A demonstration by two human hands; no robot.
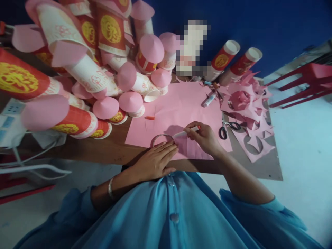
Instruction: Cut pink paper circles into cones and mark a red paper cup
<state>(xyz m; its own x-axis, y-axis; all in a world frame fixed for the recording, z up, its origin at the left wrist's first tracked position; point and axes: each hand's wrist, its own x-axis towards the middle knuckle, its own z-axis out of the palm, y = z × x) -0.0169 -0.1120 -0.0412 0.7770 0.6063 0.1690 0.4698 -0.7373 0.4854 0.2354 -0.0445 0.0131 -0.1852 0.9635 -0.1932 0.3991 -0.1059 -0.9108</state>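
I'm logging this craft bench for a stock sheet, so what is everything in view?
pink paper sheet: one, pink, table centre
ring template: one, pale, on the sheet under the left fingers
pen: one, white with orange cap, in right grip
loose cap: one, orange, on the sheet
scissors: one, black handles, right of sheet
paper offcuts: a pile, pink, far right
paper cylinders: many, red and white with pink cone tops, left and back
left hand: pressing the ring
right hand: holding pen
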